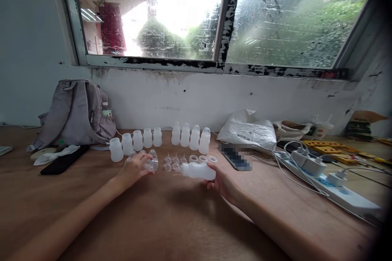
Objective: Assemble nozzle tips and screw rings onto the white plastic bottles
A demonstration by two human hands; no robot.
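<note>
My right hand (222, 183) is closed round the base of a frosted white baby bottle (198, 171), which lies sideways above the table with its top end pointing left. At the left, my left hand (137, 168) has its fingers curled on a clear domed bottle cap (152, 160); other clear caps are partly hidden behind this hand. Between the hands, several clear nipples (175, 158) and white collar rings (203, 158) are laid out. Open bottle bodies (116, 150) form a row behind my left hand. Farther right stand several capped bottles (195, 138).
A grey backpack (73, 110) leans on the wall at the left, with a black phone-like slab (65, 160) before it. To the right are a silvery plastic bag (248, 130), a partly blurred phone (234, 157) and a white power strip (346, 197) with plugs and trailing cables.
</note>
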